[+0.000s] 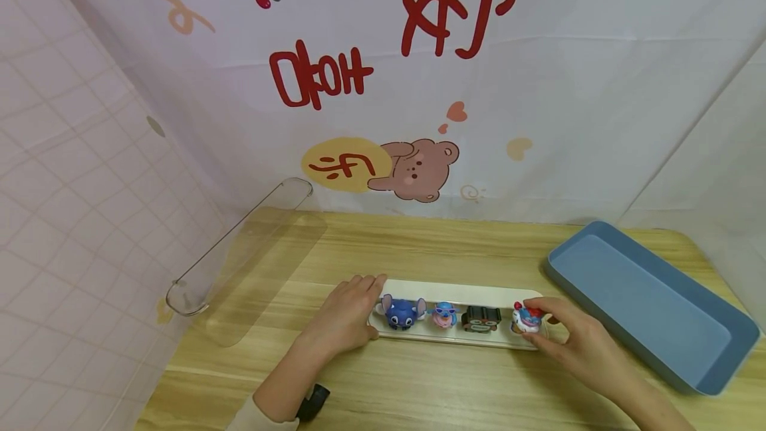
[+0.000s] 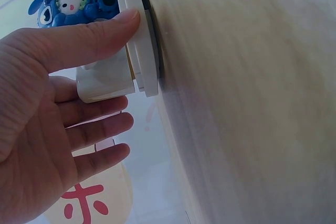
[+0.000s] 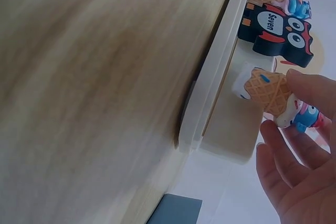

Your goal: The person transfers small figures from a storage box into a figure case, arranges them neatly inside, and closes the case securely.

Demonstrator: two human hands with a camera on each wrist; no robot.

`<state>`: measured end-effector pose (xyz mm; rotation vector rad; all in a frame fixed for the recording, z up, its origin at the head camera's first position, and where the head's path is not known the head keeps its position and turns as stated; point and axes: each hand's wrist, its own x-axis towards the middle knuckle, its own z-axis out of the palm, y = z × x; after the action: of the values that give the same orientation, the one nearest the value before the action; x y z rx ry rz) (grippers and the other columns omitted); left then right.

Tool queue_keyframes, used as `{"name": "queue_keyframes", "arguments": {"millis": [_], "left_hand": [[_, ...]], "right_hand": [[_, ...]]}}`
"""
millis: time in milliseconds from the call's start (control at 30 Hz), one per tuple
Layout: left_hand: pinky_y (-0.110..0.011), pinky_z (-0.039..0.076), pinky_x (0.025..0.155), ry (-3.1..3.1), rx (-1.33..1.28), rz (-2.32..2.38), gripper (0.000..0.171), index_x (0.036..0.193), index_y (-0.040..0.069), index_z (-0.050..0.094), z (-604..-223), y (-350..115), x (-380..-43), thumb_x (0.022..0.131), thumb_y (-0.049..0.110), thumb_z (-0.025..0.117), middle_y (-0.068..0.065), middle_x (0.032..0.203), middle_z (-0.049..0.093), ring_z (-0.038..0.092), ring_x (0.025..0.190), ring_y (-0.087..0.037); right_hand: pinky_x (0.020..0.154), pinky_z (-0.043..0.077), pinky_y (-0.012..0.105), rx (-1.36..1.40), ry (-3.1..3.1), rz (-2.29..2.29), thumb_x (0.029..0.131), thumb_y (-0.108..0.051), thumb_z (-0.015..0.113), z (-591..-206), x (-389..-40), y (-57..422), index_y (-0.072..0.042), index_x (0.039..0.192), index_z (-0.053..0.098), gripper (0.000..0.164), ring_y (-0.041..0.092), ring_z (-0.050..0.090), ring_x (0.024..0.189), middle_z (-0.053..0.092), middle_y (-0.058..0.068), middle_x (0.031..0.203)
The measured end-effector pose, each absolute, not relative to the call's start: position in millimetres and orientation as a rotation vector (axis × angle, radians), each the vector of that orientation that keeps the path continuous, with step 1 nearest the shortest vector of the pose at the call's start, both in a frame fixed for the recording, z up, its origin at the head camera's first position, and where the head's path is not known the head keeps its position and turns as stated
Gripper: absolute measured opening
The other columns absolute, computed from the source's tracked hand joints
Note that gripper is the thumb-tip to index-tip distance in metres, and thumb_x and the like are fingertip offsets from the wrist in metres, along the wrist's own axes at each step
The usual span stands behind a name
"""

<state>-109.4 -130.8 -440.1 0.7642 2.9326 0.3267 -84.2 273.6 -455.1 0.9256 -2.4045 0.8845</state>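
Nearest: left hand (image 1: 344, 318) grips the left end of a long white stand with rounded ends (image 1: 455, 292), thumb over its front edge; right hand (image 1: 589, 346) pinches a small waffle-cone figure with white, blue and red topping (image 3: 269, 92) at the stand's right end. Cannot tell whether the figure bears on the stand. Cone end down, topping up; long axis near upright. Estimate: light, stiff, slightly slippery, small topping details perhaps fragile; best held around the cone by thumb and fingertips. Stand's long axis: left to right. Also along it, right to left: black owl figure marked "Seven" (image 3: 278, 31), small blue figure in sunglasses (image 1: 444, 316), large-eared blue figure (image 1: 401, 313). Farther on the wood-grain tabletop (image 1: 455, 388): shallow blue rectangular tray (image 1: 643, 288) right, long clear plastic shell (image 1: 263, 258) left; white printed cloth (image 1: 556, 85) behind.
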Motion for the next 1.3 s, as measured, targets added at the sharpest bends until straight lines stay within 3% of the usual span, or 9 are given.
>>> {"name": "queue_keyframes", "arguments": {"millis": [100,333,1300], "left_hand": [[-0.055,0.044,0.112,2.933,0.76,0.328,0.097,0.155,0.001,0.046,-440.3,-130.7,-109.5,0.076,0.027,0.096,-0.013,0.145,0.058,0.054,0.132,-0.032],[-0.056,0.045,0.112,2.934,0.757,0.334,0.097,0.155,0.001,0.046,-440.2,-130.4,-109.4,0.076,0.026,0.096,-0.013,0.144,0.059,0.054,0.131,-0.032],[-0.055,0.045,0.111,2.946,0.773,0.327,0.097,0.154,0.001,0.046,-441.4,-131.3,-109.6,0.075,0.026,0.097,-0.013,0.142,0.06,0.055,0.13,-0.031]], "right_hand": [[0.08,0.051,0.011,0.93,-2.405,0.873,0.1,-0.056,0.058,-457.1,-84.4,274.0,-0.011,0.125,0.07,0.053,-0.001,0.063,0.098,0.072,-0.004,0.113],[0.084,0.05,0.01,0.944,-2.39,0.892,0.101,-0.055,0.058,-462.5,-85.9,273.7,-0.01,0.122,0.072,0.052,0.001,0.063,0.102,0.073,0.002,0.113],[0.093,0.045,0.008,1.018,-2.401,0.763,0.104,-0.056,0.048,-457.0,-91.1,267.7,-0.012,0.122,0.073,0.053,0.009,0.069,0.1,0.075,-0.002,0.114]]}}
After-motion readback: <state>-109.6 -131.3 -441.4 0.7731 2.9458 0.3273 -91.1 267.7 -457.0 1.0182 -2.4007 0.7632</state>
